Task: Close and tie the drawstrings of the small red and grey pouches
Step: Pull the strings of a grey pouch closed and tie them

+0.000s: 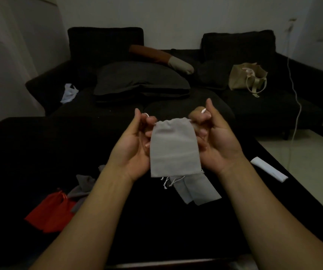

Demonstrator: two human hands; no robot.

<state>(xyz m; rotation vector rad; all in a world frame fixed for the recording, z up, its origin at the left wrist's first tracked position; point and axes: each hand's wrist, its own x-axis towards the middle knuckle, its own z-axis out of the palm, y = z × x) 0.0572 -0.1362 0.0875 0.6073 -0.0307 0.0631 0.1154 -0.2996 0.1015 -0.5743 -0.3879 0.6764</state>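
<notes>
Held pouch: a light grey pouch (173,147) hung upright in the air above the black table (30,152), mouth up, between the two hands.
Left hand: the left hand (132,147) was at the held pouch's left top corner, fingers curled, thumb and forefinger pinching a white drawstring loop (146,114).
Right hand: the right hand (216,139) was at the held pouch's right top corner, fingers curled in, pinching the other white drawstring (203,111) between thumb and forefinger.
Pouch mouth: slightly gathered along the top hem; how far it was drawn closed could not be told.
Spare grey pouches: two flat grey pouches (197,190) lay on the table just below the held pouch, their white cords (168,182) loose at the upper end.
Red pouches: red pouches (49,213) lay on the table well to the lower left of the held pouch, with darker grey pouches (82,187) beside and partly over them.
White object: a white flat object (268,171) lay on the table to the right of the held pouch.
Sofa: a dark sofa (273,106) stood beyond the held pouch, bearing a dark cushion (141,78) and a beige bag (246,77).
</notes>
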